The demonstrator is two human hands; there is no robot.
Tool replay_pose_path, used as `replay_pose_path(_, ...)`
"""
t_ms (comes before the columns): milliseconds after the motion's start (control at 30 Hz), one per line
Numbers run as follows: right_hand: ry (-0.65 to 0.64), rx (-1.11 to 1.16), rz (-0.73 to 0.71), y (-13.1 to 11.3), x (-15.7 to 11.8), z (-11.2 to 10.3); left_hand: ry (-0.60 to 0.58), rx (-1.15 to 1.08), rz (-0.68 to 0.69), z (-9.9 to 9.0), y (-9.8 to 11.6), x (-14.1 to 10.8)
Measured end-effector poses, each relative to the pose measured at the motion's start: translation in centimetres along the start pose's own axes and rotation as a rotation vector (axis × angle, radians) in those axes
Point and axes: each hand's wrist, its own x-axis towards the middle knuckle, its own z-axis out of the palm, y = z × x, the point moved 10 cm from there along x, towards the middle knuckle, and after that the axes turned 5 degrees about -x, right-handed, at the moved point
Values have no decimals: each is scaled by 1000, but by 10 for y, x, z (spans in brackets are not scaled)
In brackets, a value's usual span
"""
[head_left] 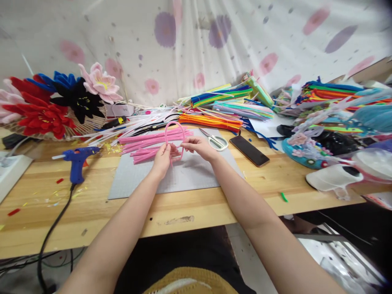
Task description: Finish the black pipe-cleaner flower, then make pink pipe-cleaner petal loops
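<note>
A pink pipe cleaner (174,123) is bent into a tall loop above the grey cutting mat (196,179). My left hand (164,157) pinches it on the left side of the loop, thumb and fingers closed. On the other side, my right hand (198,147) has its fingertips pressed together at the loop's right limb. Bundles of pink pipe cleaners (142,141) lie on the mat just beyond my left hand. Scissors with pale handles (219,142) rest beyond my right hand, near the mat's far right corner.
A blue glue gun (77,161) stands at left, its cord running off the table's front edge. Fuzzy flowers (43,110) fill the back left. A phone (249,150) lies right of the mat; orange pipe cleaners (211,121) lie behind. A white cup-like object (333,177) is at right.
</note>
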Motion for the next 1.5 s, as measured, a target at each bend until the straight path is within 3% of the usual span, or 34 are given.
replay_pose_path(167, -107, 19, 57, 7, 2, 30, -25, -50, -68, 2, -5, -4)
replay_pose_path(433, -226, 43, 100, 19, 0, 52, -49, 25, -102, 2, -11, -8)
replay_pose_path(633, -116, 36, 125, 21, 3, 40, -74, -118, -208, 3, -16, -15)
replay_pose_path(800, 26, -35, 108, 17, 4, 18, -46, -90, -250, 0, -17, -19)
replay_pose_path(1100, -108, -43, 128, 17, 3, 37, -62, -71, -257, -1, -24, -18)
replay_pose_path(1367, -135, -15, 159, 19, 3, 42, -66, -67, -240, -2, -23, -16)
replay_pose_path(1500, -78, -78, 203, 22, 3, 37, -52, -59, -251, -2, -23, -17)
